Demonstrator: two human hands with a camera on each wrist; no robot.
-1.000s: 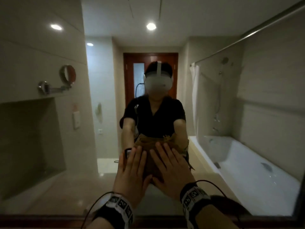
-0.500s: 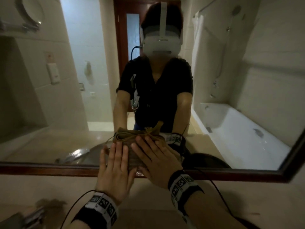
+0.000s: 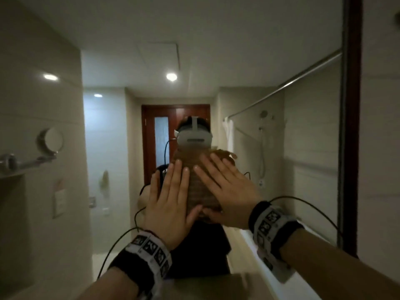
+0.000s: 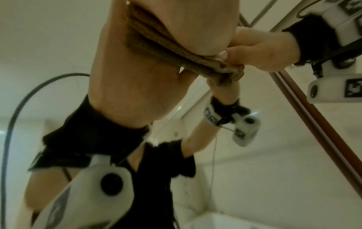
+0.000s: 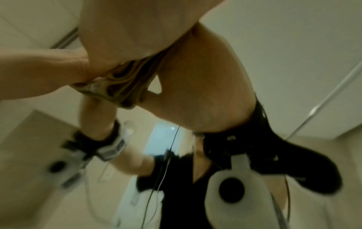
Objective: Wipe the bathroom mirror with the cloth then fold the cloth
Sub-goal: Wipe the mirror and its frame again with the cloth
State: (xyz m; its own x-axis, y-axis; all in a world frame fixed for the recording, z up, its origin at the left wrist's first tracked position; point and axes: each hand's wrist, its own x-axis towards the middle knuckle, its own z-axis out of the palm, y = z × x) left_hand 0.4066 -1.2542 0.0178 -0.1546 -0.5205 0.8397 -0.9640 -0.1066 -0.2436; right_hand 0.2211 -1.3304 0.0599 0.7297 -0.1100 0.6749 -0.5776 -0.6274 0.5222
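Seen from the head camera, a person's two hands press one folded brown cloth flat against the bathroom mirror, the left hand and right hand side by side with fingers straight and spread, each wrist wearing one marker-printed band with a black cable. The glass, edged on the right by a dark wooden frame, reflects two ceiling spotlights, one red-brown door, one shower rail with a white curtain, one shower head and a round wall-mounted shaving mirror on beige tiled walls. From the left wrist camera, the cloth shows as several stacked ribbed layers sandwiched between the left palm and its reflection, the right hand's thumb touching the bunched lower corner; the wooden frame runs diagonally at right. From the right wrist camera, blurred, the cloth's layered edge sits under the right palm, the left hand flat just beside it.
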